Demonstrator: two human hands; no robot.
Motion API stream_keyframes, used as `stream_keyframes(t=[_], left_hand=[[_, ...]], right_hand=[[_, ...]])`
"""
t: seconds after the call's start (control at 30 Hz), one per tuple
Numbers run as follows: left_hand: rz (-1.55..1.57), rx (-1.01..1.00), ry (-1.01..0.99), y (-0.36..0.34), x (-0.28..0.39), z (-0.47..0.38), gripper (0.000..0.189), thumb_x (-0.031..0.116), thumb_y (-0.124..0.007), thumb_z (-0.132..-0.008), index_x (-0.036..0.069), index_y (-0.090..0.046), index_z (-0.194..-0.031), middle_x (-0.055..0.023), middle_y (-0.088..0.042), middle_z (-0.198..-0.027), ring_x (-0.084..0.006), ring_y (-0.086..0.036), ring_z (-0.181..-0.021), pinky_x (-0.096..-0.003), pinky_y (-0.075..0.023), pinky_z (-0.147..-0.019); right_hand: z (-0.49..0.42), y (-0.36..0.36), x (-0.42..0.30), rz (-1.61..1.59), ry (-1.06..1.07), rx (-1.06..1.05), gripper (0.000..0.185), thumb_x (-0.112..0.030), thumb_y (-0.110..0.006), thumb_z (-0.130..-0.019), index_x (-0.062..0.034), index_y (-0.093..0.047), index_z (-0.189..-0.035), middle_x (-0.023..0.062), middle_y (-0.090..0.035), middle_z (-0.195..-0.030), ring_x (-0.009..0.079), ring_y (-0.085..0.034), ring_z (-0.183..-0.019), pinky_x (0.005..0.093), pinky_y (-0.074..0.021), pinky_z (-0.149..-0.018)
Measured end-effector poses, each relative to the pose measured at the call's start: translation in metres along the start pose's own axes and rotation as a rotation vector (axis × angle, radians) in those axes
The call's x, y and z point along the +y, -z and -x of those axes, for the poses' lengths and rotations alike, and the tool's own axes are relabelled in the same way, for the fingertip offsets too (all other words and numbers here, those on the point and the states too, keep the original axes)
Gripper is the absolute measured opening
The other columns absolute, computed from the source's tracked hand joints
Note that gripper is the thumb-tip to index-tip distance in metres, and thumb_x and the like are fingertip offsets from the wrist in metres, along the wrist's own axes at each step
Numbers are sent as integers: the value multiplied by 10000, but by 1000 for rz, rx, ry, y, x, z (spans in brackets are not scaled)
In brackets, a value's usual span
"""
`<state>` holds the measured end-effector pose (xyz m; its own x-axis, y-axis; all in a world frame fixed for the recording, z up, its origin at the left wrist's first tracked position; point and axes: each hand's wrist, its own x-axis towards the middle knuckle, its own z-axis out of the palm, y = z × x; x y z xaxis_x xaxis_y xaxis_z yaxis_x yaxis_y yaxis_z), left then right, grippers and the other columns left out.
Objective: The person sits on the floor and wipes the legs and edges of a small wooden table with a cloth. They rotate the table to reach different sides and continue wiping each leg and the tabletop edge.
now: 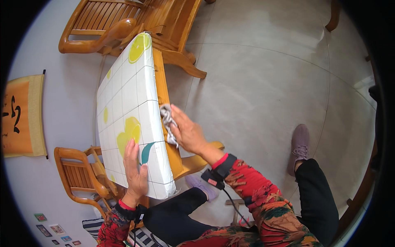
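Note:
A wooden table is covered with a white checked tablecloth (129, 92) printed with lemons and a teal leaf. My left hand (135, 173) rests on the cloth near the table's close end, fingers spread a little, holding nothing. With my right hand (188, 131) I hold a crumpled grey-white rag (168, 123) against the table's wooden side apron (174, 157), just below the tablecloth's edge. The rag lies between my fingers and the wood, partly hidden by them. Both wrists bear black straps with small devices and cables.
A slatted wooden armchair (81, 166) stands by the wall left of the table. Another wooden seat (108, 31) stands beyond the far end. A table leg (197, 159) juts out below the apron, above the grey tiled floor (253, 92). A scroll (23, 115) hangs on the wall.

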<state>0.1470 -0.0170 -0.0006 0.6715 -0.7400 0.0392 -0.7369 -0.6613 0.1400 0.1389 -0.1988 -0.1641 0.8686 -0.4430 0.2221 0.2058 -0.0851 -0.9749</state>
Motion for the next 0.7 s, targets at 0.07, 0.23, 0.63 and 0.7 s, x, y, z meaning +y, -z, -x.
stream_keyframes(t=[0.07, 0.23, 0.63, 0.7], left_hand=[[-14, -21, 24, 0, -1, 0, 584, 327, -390, -944, 36, -366, -1451, -220, -331, -1518, -381, -285, -1427, -474, -201, -1177], [-17, -35, 41, 0, -3, 0, 594, 354, -381, -942, 45, -364, -1448, -217, -324, -1519, -388, -279, -1427, -476, -199, -1178], [19, -50, 50, 1, -3, 2, 611, 300, -424, -913, 14, -353, -1448, -241, -313, -1519, -406, -285, -1421, -486, -201, -1173], [14, -54, 56, 3, -2, 2, 611, 298, -424, -913, 13, -352, -1449, -244, -312, -1519, -410, -288, -1419, -487, -201, -1173]], right_hand=[[-33, -1, 12, 35, 2, 14, 442, -203, -536, -955, -145, -464, -1387, 113, -445, -1468, 383, -610, -1054, 450, -530, -831], [-96, -3, 31, 73, 14, 69, 373, -271, -514, -961, -104, -495, -1294, 118, -523, -1308, 394, -620, -990, 483, -520, -808], [31, 20, -12, 35, -44, -124, 417, -209, -584, -936, -110, -476, -1327, 118, -481, -1316, 394, -644, -827, 462, -539, -665], [3, 16, -2, 37, -25, -96, 423, -213, -571, -944, -102, -466, -1338, 122, -473, -1309, 400, -646, -798, 479, -537, -662]])
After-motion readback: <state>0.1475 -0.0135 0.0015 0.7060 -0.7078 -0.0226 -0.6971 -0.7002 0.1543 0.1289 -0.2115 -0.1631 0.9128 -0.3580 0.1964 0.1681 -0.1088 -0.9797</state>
